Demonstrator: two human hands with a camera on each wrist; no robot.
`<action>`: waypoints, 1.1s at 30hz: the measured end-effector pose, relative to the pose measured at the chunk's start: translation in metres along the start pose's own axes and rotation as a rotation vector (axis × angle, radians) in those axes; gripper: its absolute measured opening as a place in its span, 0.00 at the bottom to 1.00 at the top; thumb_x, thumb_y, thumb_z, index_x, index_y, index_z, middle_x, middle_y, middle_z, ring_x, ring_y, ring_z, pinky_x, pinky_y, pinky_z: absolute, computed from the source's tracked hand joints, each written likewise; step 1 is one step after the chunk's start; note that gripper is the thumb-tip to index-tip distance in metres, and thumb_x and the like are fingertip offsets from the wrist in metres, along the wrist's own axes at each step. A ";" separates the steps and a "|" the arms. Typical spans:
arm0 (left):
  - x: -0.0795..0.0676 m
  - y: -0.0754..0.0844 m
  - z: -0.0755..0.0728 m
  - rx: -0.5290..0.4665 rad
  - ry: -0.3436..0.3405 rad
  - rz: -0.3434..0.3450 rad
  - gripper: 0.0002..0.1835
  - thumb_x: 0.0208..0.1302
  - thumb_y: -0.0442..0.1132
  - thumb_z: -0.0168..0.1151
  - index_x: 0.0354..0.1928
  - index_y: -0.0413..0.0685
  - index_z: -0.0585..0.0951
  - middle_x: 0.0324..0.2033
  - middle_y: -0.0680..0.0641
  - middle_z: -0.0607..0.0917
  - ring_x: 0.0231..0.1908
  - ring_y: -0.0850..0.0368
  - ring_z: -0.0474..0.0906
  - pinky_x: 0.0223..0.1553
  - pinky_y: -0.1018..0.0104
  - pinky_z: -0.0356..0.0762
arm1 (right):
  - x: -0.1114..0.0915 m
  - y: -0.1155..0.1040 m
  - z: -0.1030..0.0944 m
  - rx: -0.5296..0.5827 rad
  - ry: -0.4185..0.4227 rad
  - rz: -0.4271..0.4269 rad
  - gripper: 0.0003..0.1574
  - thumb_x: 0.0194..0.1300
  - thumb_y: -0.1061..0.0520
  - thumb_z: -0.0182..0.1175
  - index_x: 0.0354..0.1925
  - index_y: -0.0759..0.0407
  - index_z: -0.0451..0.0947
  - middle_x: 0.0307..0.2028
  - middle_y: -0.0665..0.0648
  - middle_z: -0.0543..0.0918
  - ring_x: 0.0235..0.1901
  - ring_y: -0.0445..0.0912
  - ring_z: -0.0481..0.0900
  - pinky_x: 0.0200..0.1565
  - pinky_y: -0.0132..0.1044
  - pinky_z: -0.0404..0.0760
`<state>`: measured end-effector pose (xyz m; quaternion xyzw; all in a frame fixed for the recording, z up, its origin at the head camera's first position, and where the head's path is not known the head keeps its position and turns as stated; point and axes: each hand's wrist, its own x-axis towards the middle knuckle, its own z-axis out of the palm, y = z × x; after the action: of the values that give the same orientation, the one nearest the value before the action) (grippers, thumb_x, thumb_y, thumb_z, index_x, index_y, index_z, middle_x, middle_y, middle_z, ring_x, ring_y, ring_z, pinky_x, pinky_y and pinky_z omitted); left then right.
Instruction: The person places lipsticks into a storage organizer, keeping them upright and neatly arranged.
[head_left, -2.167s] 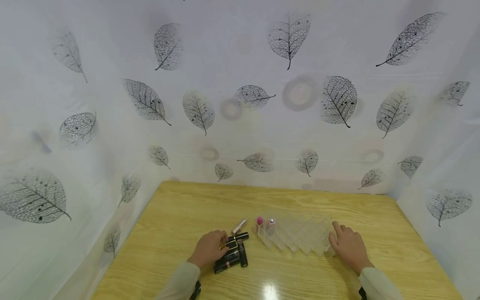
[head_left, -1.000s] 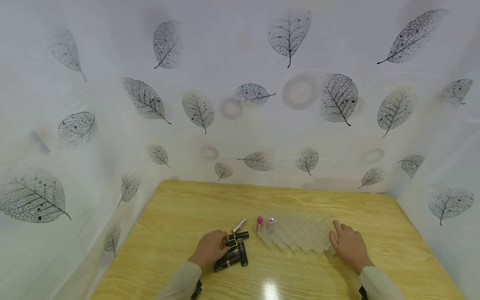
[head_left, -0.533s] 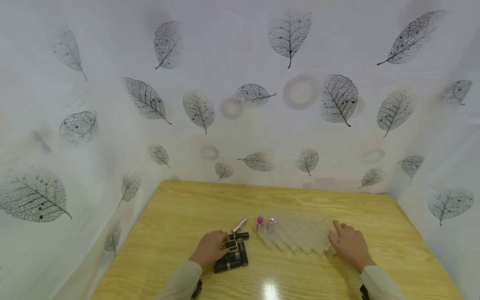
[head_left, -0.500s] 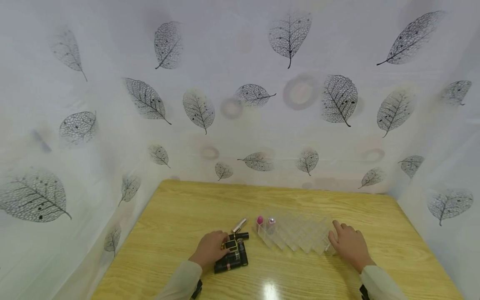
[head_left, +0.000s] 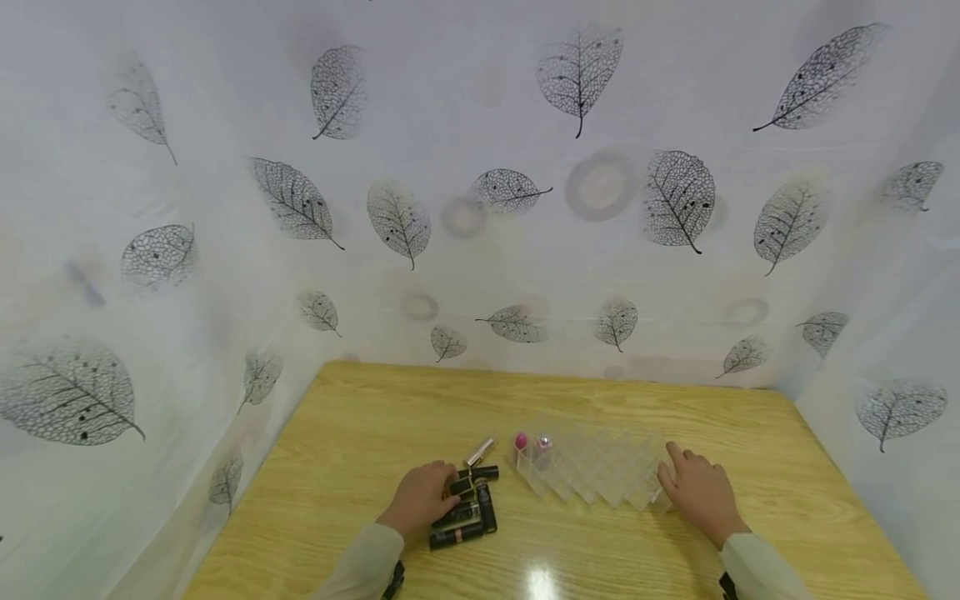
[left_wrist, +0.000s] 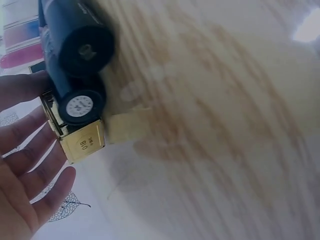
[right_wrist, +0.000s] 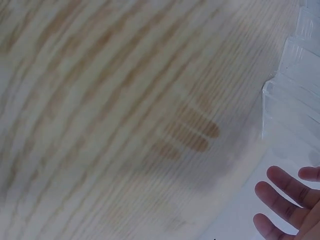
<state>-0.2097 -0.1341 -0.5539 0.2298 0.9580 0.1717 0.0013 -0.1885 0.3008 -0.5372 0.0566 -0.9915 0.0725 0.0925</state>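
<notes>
Left of the clear rack (head_left: 592, 477) on the counter (head_left: 375, 417), the left hand (head_left: 418, 497) has its grip pinched on a black-and-gold lipstick (head_left: 461, 487) among dark tubes (head_left: 457, 536). The lipstick looks light, stiff and rather slippery; its flat sides seem the surest hold. At the rack's right end, the right hand (head_left: 702, 493) has its fingers apart; the rack is likely brittle plastic, best steadied by its end wall.

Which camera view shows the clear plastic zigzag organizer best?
The head view: the clear plastic zigzag organizer appears nearly whole there. The right wrist view shows only part, cut by the frame edge. In the left wrist view, a clear bit at upper left may be it.
</notes>
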 end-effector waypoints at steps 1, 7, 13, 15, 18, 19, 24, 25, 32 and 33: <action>0.000 0.000 0.000 -0.011 0.007 -0.006 0.12 0.52 0.45 0.70 0.37 0.50 0.81 0.25 0.57 0.77 0.23 0.69 0.68 0.24 0.75 0.67 | 0.000 0.000 0.000 0.003 0.002 0.001 0.27 0.66 0.51 0.51 0.54 0.71 0.70 0.34 0.68 0.82 0.30 0.59 0.80 0.28 0.55 0.77; -0.001 0.004 -0.010 -0.099 0.066 -0.041 0.12 0.53 0.44 0.69 0.38 0.50 0.80 0.29 0.55 0.80 0.26 0.69 0.71 0.25 0.76 0.70 | -0.002 -0.003 -0.002 0.022 -0.002 0.004 0.27 0.67 0.52 0.50 0.55 0.72 0.69 0.35 0.68 0.82 0.31 0.60 0.80 0.29 0.56 0.77; 0.001 0.013 -0.025 -0.236 0.122 -0.086 0.11 0.57 0.44 0.66 0.41 0.52 0.79 0.33 0.55 0.81 0.30 0.67 0.75 0.29 0.73 0.73 | -0.003 -0.003 -0.002 0.034 -0.014 0.016 0.27 0.68 0.52 0.49 0.56 0.72 0.68 0.38 0.70 0.82 0.33 0.62 0.80 0.32 0.58 0.77; 0.002 0.016 -0.028 -0.322 0.142 -0.105 0.11 0.58 0.43 0.66 0.42 0.53 0.79 0.34 0.55 0.81 0.33 0.65 0.75 0.32 0.70 0.75 | -0.003 -0.002 0.000 0.030 -0.022 0.022 0.28 0.69 0.51 0.48 0.57 0.72 0.67 0.39 0.71 0.82 0.35 0.62 0.80 0.33 0.59 0.76; 0.005 0.021 -0.032 -0.445 0.182 -0.122 0.12 0.59 0.45 0.65 0.44 0.53 0.79 0.37 0.54 0.82 0.35 0.62 0.77 0.35 0.67 0.78 | -0.002 -0.001 0.001 0.030 -0.026 0.022 0.28 0.69 0.51 0.47 0.57 0.72 0.67 0.39 0.72 0.82 0.35 0.63 0.80 0.33 0.60 0.76; 0.006 0.023 -0.034 -0.485 0.196 -0.125 0.12 0.60 0.45 0.64 0.44 0.52 0.79 0.37 0.52 0.82 0.35 0.61 0.77 0.36 0.67 0.78 | -0.001 -0.001 0.001 0.031 -0.026 0.020 0.28 0.69 0.51 0.47 0.57 0.72 0.67 0.39 0.72 0.82 0.35 0.63 0.80 0.33 0.60 0.76; 0.010 0.032 -0.038 -0.646 0.219 -0.141 0.15 0.60 0.47 0.64 0.46 0.50 0.79 0.39 0.50 0.83 0.37 0.61 0.78 0.39 0.72 0.79 | -0.002 0.000 0.002 0.038 -0.018 0.020 0.28 0.69 0.51 0.48 0.57 0.72 0.67 0.39 0.71 0.82 0.34 0.62 0.80 0.32 0.59 0.76; 0.011 0.034 -0.039 -0.676 0.222 -0.141 0.15 0.60 0.47 0.64 0.46 0.50 0.79 0.39 0.50 0.83 0.38 0.61 0.79 0.40 0.73 0.79 | -0.002 0.000 0.003 0.040 -0.019 0.022 0.28 0.69 0.51 0.48 0.57 0.72 0.67 0.39 0.71 0.82 0.34 0.62 0.80 0.32 0.59 0.76; 0.021 0.043 -0.041 -0.797 0.249 -0.107 0.15 0.60 0.45 0.64 0.46 0.46 0.79 0.40 0.45 0.83 0.39 0.57 0.80 0.42 0.72 0.79 | -0.002 0.000 0.002 0.042 -0.023 0.022 0.28 0.69 0.51 0.48 0.56 0.72 0.67 0.37 0.70 0.82 0.32 0.61 0.81 0.30 0.57 0.77; 0.022 0.045 -0.041 -0.807 0.253 -0.104 0.15 0.60 0.44 0.64 0.46 0.45 0.79 0.40 0.44 0.83 0.39 0.57 0.80 0.42 0.72 0.79 | -0.002 0.000 0.001 0.044 -0.023 0.022 0.28 0.69 0.51 0.48 0.56 0.72 0.67 0.37 0.70 0.82 0.32 0.61 0.81 0.30 0.57 0.77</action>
<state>-0.2129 -0.1004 -0.4987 0.1396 0.8168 0.5594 -0.0176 -0.1866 0.3003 -0.5389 0.0487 -0.9912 0.0944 0.0791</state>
